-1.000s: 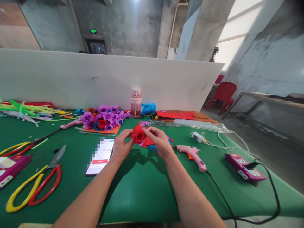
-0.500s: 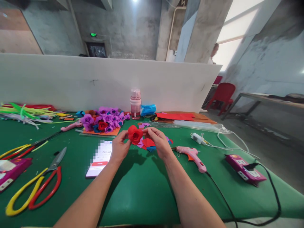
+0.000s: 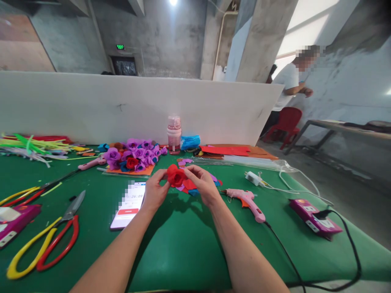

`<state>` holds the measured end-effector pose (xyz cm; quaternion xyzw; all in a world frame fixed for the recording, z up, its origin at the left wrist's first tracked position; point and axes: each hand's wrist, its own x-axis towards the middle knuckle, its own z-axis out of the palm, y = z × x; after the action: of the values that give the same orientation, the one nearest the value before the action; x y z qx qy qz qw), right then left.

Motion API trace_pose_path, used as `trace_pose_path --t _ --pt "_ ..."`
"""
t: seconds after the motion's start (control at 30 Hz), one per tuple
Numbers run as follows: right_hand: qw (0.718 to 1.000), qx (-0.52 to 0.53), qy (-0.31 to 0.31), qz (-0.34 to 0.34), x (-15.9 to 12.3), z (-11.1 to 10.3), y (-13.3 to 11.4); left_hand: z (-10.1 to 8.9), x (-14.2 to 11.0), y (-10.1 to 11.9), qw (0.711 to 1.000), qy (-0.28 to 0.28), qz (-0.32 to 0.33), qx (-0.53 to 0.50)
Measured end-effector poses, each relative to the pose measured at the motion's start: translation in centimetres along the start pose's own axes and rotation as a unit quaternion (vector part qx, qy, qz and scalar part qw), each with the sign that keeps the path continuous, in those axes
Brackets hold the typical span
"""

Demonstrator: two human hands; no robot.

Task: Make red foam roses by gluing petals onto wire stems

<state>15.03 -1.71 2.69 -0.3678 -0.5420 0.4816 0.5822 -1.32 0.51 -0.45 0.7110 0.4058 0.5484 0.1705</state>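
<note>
A red paper rose [image 3: 176, 176] is held up above the green table [image 3: 180, 252], between my two hands. My left hand [image 3: 155, 190] pinches its left side with thumb and fingers. On the other side, the thumb and fingers of my right hand [image 3: 204, 184] close on the rose's right edge. Loose cut petals [image 3: 195, 191] in red, purple and blue lie behind and below the flower, partly hidden by it. Close to my right hand rests a pink glue gun [image 3: 249, 201], its nozzle pointing left. A lit phone [image 3: 130, 209] lies beside my left wrist.
Finished purple, red and blue flowers [image 3: 137, 154] are heaped at the back left. Large scissors [image 3: 61, 232] lie at the left. A pink bottle [image 3: 174, 136] stands before a white partition [image 3: 137, 103]. At right is a power strip [image 3: 316, 217] with its cable. Beyond, a person [image 3: 288, 83] stands.
The rose has shifted slightly right and turned a little in my fingers. My right hand has closed in on its edge. A person in white has come into view at the back right.
</note>
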Motion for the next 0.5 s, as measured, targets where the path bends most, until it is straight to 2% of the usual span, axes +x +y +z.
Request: trace_pose_path --t 0.23,0.37,0.5 --pt "1.0 -0.01 0.014 0.008 0.01 0.05 0.0 -0.05 -0.17 0.26 0.999 -0.03 0.01 0.02" --pt "1.0 0.008 0.017 0.017 0.02 -0.12 -0.15 0.09 -0.04 -0.09 1.0 -0.004 -0.023 -0.015" --pt "0.999 0.001 -0.017 0.033 -0.17 -0.06 -0.32 0.11 0.16 -0.46 0.997 0.023 -0.055 -0.052"
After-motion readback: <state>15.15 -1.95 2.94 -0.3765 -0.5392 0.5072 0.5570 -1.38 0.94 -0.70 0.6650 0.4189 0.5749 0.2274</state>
